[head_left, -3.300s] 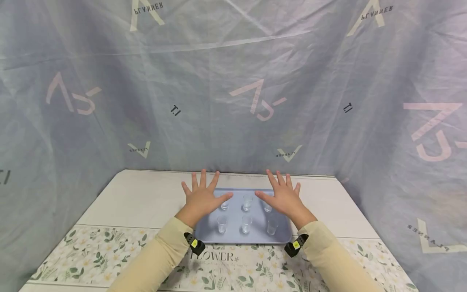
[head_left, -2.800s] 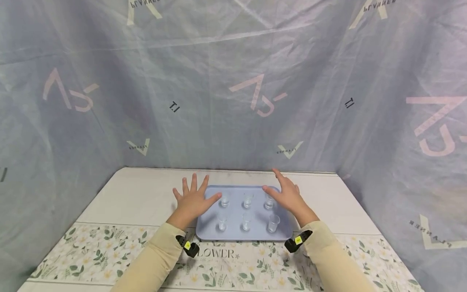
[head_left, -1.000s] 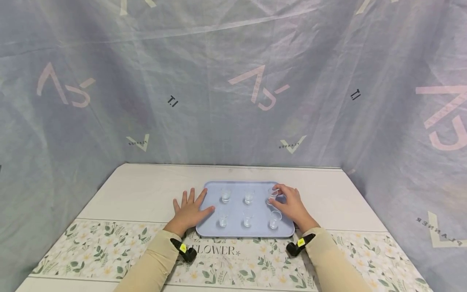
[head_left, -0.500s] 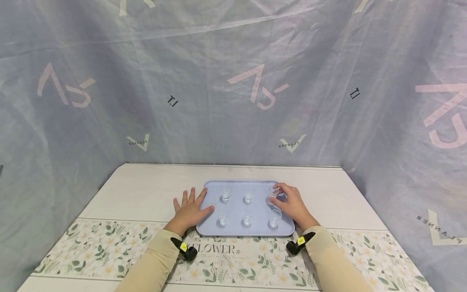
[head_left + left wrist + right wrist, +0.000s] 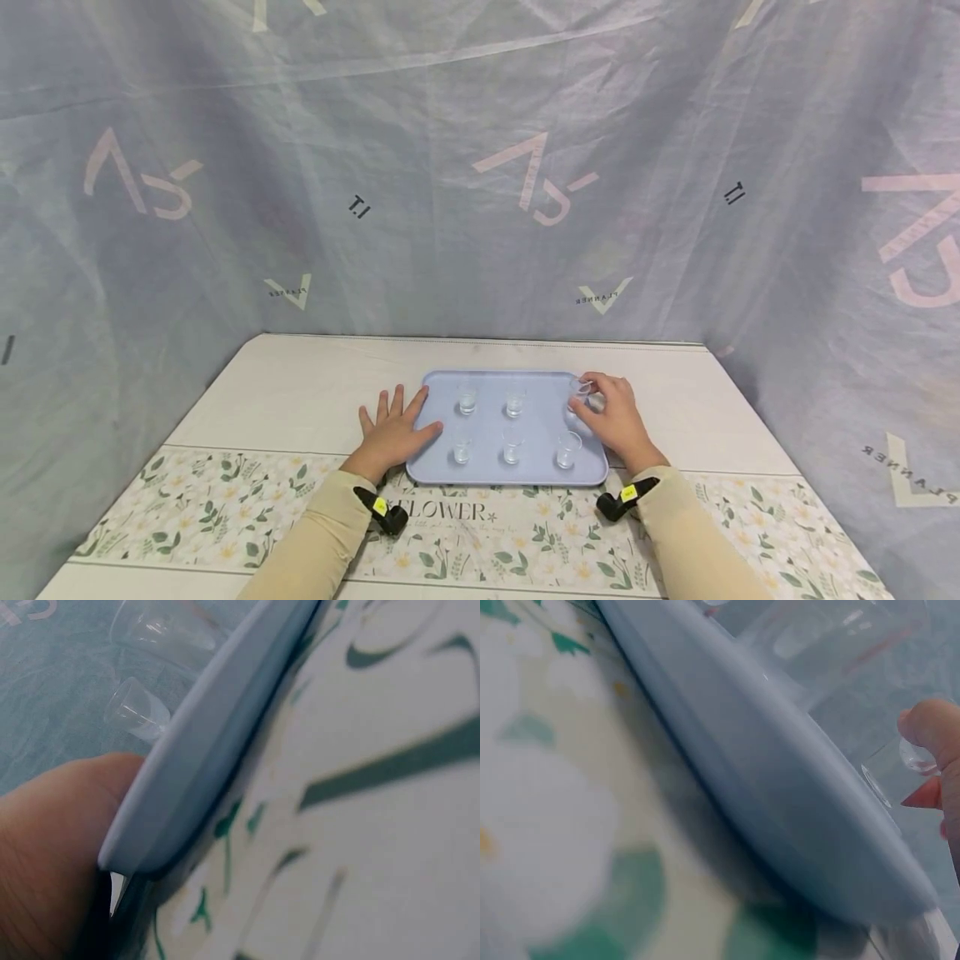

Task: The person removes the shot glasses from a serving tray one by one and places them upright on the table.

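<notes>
A pale blue tray holds several small clear shot glasses in two rows. My right hand pinches the far-right shot glass between thumb and fingers, close to the tray's right rim. The right wrist view shows the same shot glass beyond the tray's rim, with thumb and fingertips on it. My left hand lies at the tray's left edge with fingers spread and the thumb reaching over the rim. In the left wrist view, the base of my thumb is against the tray's corner.
The other shot glasses stand upright on the tray, among them a near-right one, a far-middle one and a far-left one. A white tabletop with a floral band lies under the tray. Grey printed cloth hangs behind and at both sides.
Both hands came down from above the tray, the left to its left edge. My right hand took hold of the far-right shot glass and has since moved it a little to the right.
</notes>
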The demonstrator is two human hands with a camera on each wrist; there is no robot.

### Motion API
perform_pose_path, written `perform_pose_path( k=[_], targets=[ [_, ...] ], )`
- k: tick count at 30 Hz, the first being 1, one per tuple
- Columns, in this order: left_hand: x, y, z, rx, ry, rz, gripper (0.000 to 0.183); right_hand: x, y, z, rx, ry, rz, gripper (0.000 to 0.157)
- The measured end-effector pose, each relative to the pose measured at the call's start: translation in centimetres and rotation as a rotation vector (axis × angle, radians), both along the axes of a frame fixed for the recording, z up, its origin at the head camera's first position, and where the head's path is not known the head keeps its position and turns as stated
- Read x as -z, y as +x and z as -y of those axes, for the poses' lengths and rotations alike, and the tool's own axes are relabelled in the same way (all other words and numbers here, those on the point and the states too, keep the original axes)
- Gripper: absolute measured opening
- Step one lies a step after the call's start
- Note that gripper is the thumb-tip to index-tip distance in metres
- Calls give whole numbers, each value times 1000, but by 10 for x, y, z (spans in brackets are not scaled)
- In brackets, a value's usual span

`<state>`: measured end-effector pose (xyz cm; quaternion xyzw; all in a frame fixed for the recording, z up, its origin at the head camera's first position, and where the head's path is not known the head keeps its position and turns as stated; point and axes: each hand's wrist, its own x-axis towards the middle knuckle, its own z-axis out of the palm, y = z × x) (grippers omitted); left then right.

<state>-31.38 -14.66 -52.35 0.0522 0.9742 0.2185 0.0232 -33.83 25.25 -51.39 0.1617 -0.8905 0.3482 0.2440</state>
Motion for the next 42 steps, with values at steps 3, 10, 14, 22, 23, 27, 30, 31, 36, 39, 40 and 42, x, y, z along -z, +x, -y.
perform_pose_path(
  k=[3,10,14,22,23,27,30,31,36,39,40,42],
  targets=[
    [-6,4,-1,-1,0,0,83,1,0,-7,20,14,-38,41],
    [-12,9,-3,-2,-5,-12,84,2,1,-26,69,30,-63,42],
    [-10,7,-2,-6,-14,-3,84,3,3,-38,108,43,-47,42],
    [-13,10,-3,-9,-21,4,81,3,9,-70,184,34,-36,40],
    [-14,10,-3,-11,-22,6,81,3,9,-75,195,33,-38,40],
    [-14,10,-3,-8,-9,1,82,5,11,-97,235,23,-49,39],
    [-13,9,-3,-8,-7,2,83,4,13,-112,265,14,-48,39],
    [-12,8,-2,-8,-4,0,83,4,13,-117,274,12,-44,40],
    [-10,6,-3,-5,0,3,83,4,16,-135,323,20,-11,42],
    [-9,6,-3,-4,-9,10,83,4,17,-142,357,21,0,43],
    [-9,6,-3,-5,-15,18,83,5,17,-143,367,17,4,43],
    [-10,6,-3,-8,-17,19,83,5,17,-147,388,13,13,44]
  ],
)
